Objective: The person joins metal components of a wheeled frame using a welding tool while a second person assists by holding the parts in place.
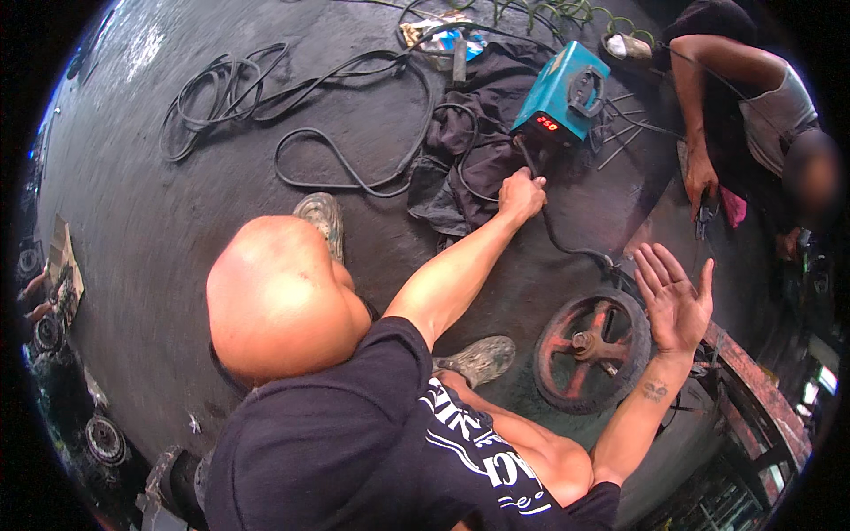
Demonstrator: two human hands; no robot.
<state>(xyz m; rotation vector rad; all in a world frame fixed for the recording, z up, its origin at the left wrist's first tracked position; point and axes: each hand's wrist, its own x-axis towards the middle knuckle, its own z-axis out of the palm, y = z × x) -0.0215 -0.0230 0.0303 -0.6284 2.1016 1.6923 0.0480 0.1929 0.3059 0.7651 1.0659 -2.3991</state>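
My left hand (522, 196) is closed round a black cable (556, 232), just below the front of a teal welding machine (553, 88). The machine has a black top handle and a lit red display, and it sits tilted on a dark crumpled cloth (443, 173). From my grip the cable runs down to the right, toward the wheel. My right hand (673, 299) is raised with the palm up and fingers stretched out, holding nothing. Beside it lies a red spoked wheel (577, 376) with a black rim.
Loops of black cable (212, 106) lie on the dark floor at the far left. Thin rods (620, 146) are right of the machine. A person (770, 115) crouches at the right, holding a dark tool (705, 219) near a pink cloth (733, 207). A rusty red frame (761, 385) stands lower right.
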